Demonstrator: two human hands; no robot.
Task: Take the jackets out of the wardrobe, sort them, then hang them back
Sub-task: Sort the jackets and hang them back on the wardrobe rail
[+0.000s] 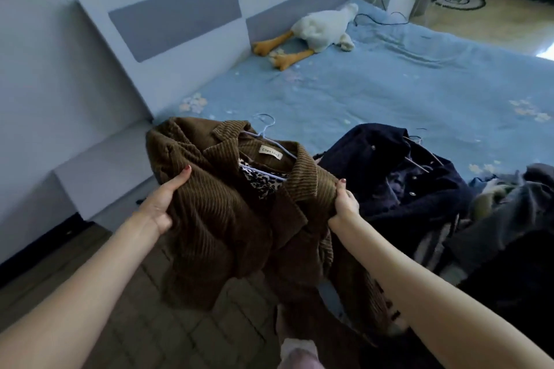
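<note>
Both hands grip brown corduroy jacket (227, 219) shoulders: left hand (163, 204), right hand (344, 204).

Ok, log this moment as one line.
left hand: grips brown corduroy jacket | right hand: grips its collar | hanger: inside | navy jacket: on bed

the bed (389, 93) has open sheet across its middle and far side, reachable from the near edge between the two garment heaps. the brown corduroy jacket (227, 204), on a pale hanger (265, 132), covers the near left corner and hangs over the edge. just beside it, a dark navy jacket (398, 177) and a grey clothes pile (503, 219) block the near right edge. a plush goose (317, 30) lies against the headboard (168, 39).
</note>
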